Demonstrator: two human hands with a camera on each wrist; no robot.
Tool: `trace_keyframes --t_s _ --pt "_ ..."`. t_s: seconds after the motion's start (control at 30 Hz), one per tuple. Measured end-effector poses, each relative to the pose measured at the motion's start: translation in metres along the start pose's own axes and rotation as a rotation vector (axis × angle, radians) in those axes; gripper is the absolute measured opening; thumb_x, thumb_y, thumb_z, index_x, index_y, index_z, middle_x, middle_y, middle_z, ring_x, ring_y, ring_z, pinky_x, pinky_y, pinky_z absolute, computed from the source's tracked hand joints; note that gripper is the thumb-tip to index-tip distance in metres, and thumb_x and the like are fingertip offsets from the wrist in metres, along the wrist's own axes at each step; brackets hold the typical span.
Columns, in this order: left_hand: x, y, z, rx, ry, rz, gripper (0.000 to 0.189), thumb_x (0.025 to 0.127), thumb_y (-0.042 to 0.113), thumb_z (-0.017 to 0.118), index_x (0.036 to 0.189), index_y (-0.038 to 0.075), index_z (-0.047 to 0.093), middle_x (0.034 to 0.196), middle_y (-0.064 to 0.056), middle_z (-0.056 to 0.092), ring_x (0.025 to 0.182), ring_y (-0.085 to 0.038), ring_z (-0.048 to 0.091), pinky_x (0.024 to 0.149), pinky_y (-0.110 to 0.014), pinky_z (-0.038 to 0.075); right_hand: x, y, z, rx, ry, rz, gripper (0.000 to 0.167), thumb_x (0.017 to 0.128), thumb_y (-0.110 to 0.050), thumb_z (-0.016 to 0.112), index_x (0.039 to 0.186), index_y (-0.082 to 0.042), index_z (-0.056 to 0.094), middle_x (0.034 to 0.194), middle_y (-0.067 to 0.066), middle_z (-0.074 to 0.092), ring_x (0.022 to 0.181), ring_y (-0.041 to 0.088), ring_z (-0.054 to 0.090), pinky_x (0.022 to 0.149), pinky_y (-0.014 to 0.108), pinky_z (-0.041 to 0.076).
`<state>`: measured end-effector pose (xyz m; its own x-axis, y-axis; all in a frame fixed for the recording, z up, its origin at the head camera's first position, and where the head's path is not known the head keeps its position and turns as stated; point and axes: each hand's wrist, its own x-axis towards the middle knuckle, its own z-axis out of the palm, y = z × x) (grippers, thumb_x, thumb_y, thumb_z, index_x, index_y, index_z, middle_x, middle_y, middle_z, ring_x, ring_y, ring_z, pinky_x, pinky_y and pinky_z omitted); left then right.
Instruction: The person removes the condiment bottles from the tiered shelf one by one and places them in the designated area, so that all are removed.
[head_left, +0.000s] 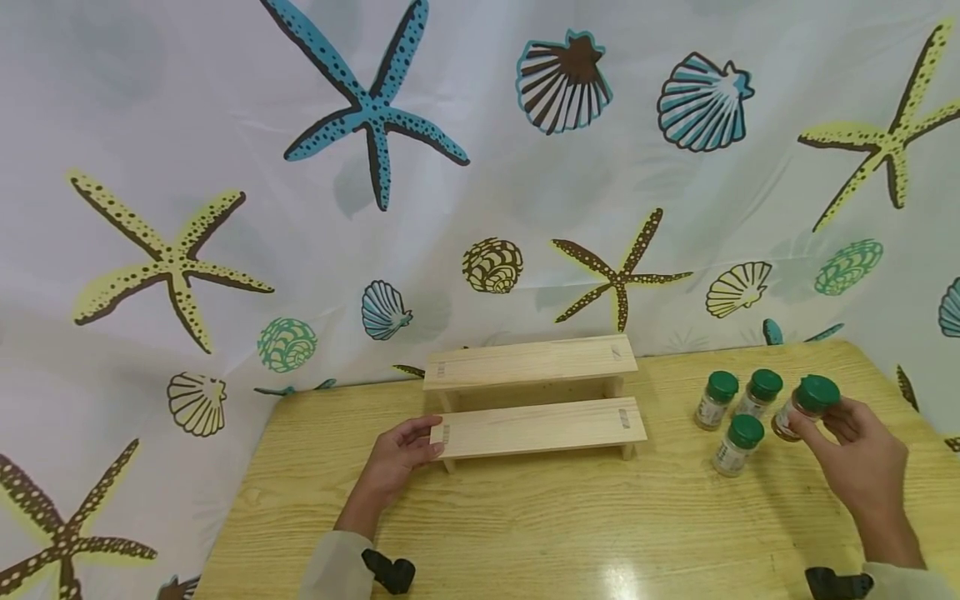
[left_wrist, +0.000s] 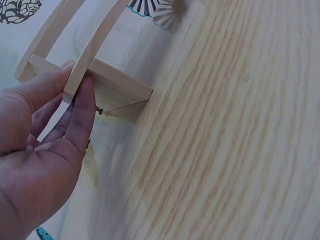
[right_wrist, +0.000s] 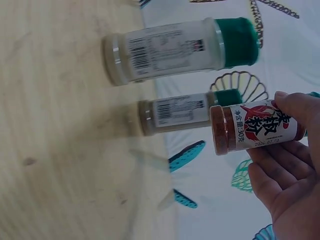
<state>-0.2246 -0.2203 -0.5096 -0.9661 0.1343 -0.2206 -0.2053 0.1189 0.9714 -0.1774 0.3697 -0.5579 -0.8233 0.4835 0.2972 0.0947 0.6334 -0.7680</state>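
Note:
A two-tier wooden shelf (head_left: 540, 427) stands at the back of the table. My left hand (head_left: 403, 457) pinches the left end of its lower board (left_wrist: 82, 75), thumb on top and fingers beneath. On the right, my right hand (head_left: 862, 450) holds a spice jar (head_left: 795, 415) with a green lid. In the right wrist view that spice jar (right_wrist: 257, 125) shows red powder and a white label with a red pepper picture, its base raised off the table. Beside it stand three more green-lidded spice jars (head_left: 735, 446), upright and close together.
The pale wooden table (head_left: 540, 525) runs under everything. Behind it hangs a white cloth (head_left: 480, 208) printed with starfish and shells, close behind the shelf. In the right wrist view, a nearer jar (right_wrist: 170, 52) stands beside a farther one (right_wrist: 175, 111).

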Motion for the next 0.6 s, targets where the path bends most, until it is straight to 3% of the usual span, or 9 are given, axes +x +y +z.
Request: trace_keyframes --t_s 0.1,0.2,0.23,0.3,0.33,0.37,0.43,0.53,0.6 --pt "0.0 0.001 0.0 0.002 0.003 -0.003 0.051 0.086 0.004 0.067 0.134 0.001 0.05 0.128 -0.016 0.054 0.102 -0.009 0.059 0.078 -0.02 0.052 -0.008 -0.007 -0.001 -0.042 -0.005 -0.001 0.062 0.081 -0.046 0.071 0.131 -0.013 0.053 0.116 -0.001 0.061 0.099 -0.017 0.051 0.087 0.008 0.045" --pt "0.0 0.001 0.001 0.001 0.004 -0.003 0.051 0.086 0.004 0.067 0.134 0.001 0.05 0.128 -0.017 0.053 0.102 -0.01 0.059 0.079 -0.02 0.052 -0.015 -0.016 -0.003 -0.019 -0.046 0.007 0.063 0.082 -0.044 0.07 0.129 -0.005 0.053 0.114 0.002 0.062 0.096 -0.016 0.053 0.085 0.009 0.047" --pt "0.0 0.001 0.001 0.001 0.005 -0.002 0.051 0.086 0.004 0.067 0.134 0.001 0.05 0.129 -0.017 0.053 0.103 -0.01 0.059 0.079 -0.02 0.052 -0.016 -0.014 -0.002 -0.053 -0.05 0.015 0.064 0.082 -0.047 0.069 0.129 -0.006 0.053 0.114 0.001 0.062 0.091 -0.023 0.046 0.079 0.003 0.044" --pt "0.001 0.0 0.001 0.002 0.007 0.0 0.051 0.086 0.004 0.067 0.134 0.001 0.051 0.129 -0.017 0.053 0.103 -0.011 0.058 0.078 -0.02 0.052 -0.018 -0.016 -0.002 -0.05 -0.069 0.025 0.066 0.083 -0.047 0.068 0.13 -0.004 0.052 0.118 0.011 0.062 0.09 -0.023 0.045 0.077 0.003 0.044" --pt "0.001 0.0 0.001 0.002 0.007 0.0 0.051 0.086 0.003 0.067 0.134 0.001 0.051 0.129 -0.017 0.053 0.103 -0.011 0.058 0.078 -0.02 0.052 -0.02 -0.021 -0.003 -0.033 -0.087 0.044 0.066 0.084 -0.045 0.068 0.13 -0.001 0.051 0.121 0.018 0.061 0.094 -0.016 0.052 0.08 0.008 0.048" --pt "0.001 0.0 0.001 0.003 0.008 0.001 0.051 0.086 0.003 0.067 0.134 0.001 0.051 0.129 -0.017 0.053 0.103 -0.011 0.058 0.078 -0.02 0.052 -0.021 -0.021 -0.003 -0.052 -0.076 0.041 0.066 0.083 -0.047 0.068 0.129 -0.003 0.052 0.118 0.015 0.062 0.088 -0.023 0.045 0.073 0.002 0.044" --pt "0.001 0.0 0.001 0.008 0.01 0.001 0.05 0.086 0.004 0.067 0.133 0.001 0.051 0.128 -0.017 0.053 0.102 -0.011 0.059 0.078 -0.02 0.052 -0.028 -0.038 -0.008 -0.034 -0.108 0.068 0.064 0.084 -0.043 0.068 0.129 0.0 0.051 0.121 0.022 0.06 0.091 -0.014 0.053 0.072 0.002 0.044" --pt "0.0 0.001 0.001 0.011 0.012 -0.002 0.05 0.086 0.004 0.067 0.134 0.001 0.051 0.128 -0.017 0.053 0.102 -0.01 0.059 0.077 -0.02 0.052 -0.039 -0.063 -0.015 -0.007 -0.147 0.092 0.061 0.086 -0.036 0.068 0.129 0.004 0.049 0.122 0.028 0.058 0.087 -0.017 0.051 0.07 0.0 0.042" --pt "0.0 0.002 0.001 0.014 0.012 -0.001 0.05 0.086 0.004 0.067 0.134 0.002 0.051 0.128 -0.017 0.053 0.102 -0.01 0.059 0.078 -0.02 0.052 -0.042 -0.068 -0.017 0.004 -0.166 0.096 0.061 0.087 -0.036 0.067 0.129 0.005 0.048 0.124 0.031 0.056 0.081 -0.025 0.04 0.066 -0.003 0.035"
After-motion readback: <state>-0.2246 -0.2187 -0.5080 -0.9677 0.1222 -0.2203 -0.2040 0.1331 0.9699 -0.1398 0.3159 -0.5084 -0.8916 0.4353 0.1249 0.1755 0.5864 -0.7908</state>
